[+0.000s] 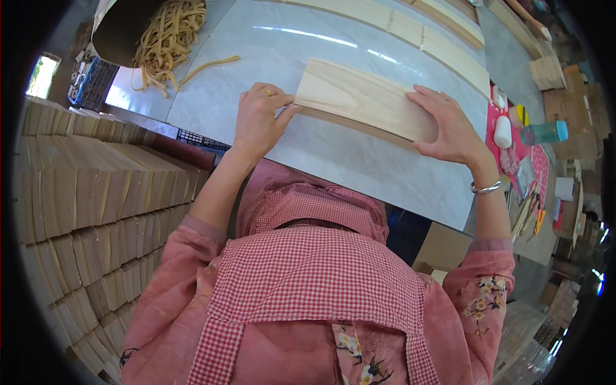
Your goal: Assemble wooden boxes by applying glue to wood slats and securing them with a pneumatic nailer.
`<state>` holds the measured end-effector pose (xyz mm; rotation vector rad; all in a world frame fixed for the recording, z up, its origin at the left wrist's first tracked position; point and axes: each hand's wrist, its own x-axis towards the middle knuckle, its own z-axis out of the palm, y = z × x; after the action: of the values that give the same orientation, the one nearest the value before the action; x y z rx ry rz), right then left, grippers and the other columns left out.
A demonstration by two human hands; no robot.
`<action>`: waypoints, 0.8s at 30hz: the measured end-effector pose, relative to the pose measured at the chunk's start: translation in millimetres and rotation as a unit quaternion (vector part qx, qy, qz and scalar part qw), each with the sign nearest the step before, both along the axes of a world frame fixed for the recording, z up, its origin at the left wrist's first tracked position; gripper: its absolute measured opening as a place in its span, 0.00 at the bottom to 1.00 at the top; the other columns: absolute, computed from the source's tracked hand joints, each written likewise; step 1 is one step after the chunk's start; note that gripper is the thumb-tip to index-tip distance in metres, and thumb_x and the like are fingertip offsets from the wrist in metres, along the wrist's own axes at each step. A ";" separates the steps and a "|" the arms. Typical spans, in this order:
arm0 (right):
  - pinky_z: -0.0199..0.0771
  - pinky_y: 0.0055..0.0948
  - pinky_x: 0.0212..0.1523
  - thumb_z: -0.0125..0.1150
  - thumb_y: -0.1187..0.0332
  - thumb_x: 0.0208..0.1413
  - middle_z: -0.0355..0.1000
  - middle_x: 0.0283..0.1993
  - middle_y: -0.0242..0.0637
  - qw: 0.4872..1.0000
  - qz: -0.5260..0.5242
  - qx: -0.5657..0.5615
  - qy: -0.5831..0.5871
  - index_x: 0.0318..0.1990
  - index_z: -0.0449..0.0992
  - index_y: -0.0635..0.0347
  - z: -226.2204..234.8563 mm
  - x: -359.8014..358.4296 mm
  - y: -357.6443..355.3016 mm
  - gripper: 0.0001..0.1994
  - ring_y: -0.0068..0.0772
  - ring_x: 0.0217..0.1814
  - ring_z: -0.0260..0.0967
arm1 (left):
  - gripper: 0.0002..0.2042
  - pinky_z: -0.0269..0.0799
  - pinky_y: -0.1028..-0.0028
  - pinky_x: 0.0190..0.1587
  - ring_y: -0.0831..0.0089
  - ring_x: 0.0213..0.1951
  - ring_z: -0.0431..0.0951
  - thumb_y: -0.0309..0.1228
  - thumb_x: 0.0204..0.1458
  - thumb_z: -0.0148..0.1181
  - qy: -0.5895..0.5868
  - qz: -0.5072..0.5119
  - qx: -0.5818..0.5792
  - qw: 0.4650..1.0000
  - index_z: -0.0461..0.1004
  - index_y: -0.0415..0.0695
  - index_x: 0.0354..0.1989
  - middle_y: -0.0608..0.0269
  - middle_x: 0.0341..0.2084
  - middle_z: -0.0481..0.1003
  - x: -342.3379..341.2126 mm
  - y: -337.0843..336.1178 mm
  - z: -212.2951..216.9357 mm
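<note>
A small stack of thin, pale wooden boards lies slightly slanted near the front edge of the tabletop. At its left end, my left hand is closed, thumb and fingertips pinching the near corner. My right hand spans the other end, fingers on the far edge and thumb on the near one. Layered edges show along the near side; how many boards there are is hard to make out.
The glossy grey-white table holds a heap of tan bands spilling from a container and long wooden strips. A white bottle and teal bottle are at right. Stacked boards stand at left.
</note>
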<state>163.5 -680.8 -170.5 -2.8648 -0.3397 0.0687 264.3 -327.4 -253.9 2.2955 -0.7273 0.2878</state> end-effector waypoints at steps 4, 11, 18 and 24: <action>0.53 0.39 0.77 0.72 0.64 0.36 0.66 0.71 0.37 1.000 0.002 -0.005 -0.014 0.64 0.72 0.54 -6.2 -1.6 -0.1 0.39 0.40 0.69 0.65 | 0.07 0.68 0.67 0.52 0.64 0.45 0.75 0.27 0.50 0.70 -0.036 -0.005 0.051 0.998 0.85 0.40 0.37 0.61 0.35 0.79 -1.3 0.3 4.1; 0.52 0.41 0.77 0.72 0.66 0.37 0.65 0.72 0.37 1.000 -0.013 -0.010 0.016 0.67 0.70 0.52 -12.9 -0.7 -1.4 0.41 0.38 0.73 0.61 | 0.07 0.65 0.66 0.52 0.67 0.46 0.75 0.30 0.50 0.69 -0.046 -0.011 0.040 0.998 0.85 0.43 0.36 0.63 0.35 0.79 -0.2 1.2 1.8; 0.56 0.38 0.76 0.72 0.65 0.40 0.68 0.69 0.38 0.999 0.001 -0.024 -0.026 0.64 0.72 0.54 -17.9 -1.9 2.5 0.36 0.41 0.69 0.65 | 0.06 0.65 0.65 0.53 0.65 0.46 0.75 0.28 0.50 0.69 -0.078 -0.022 0.046 0.996 0.85 0.42 0.35 0.62 0.34 0.78 -2.0 -2.7 1.9; 0.61 0.36 0.72 0.70 0.70 0.44 0.70 0.67 0.39 0.995 0.012 -0.041 -0.095 0.62 0.73 0.55 -25.6 -12.4 -5.6 0.32 0.41 0.68 0.66 | 0.06 0.65 0.66 0.53 0.64 0.46 0.76 0.28 0.50 0.69 -0.075 -0.045 0.028 0.996 0.84 0.41 0.35 0.63 0.34 0.78 1.5 -3.3 5.3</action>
<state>151.1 -686.3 -196.1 -2.9567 -0.4166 -0.1901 265.9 -330.7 -248.6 2.3046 -0.9225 0.4070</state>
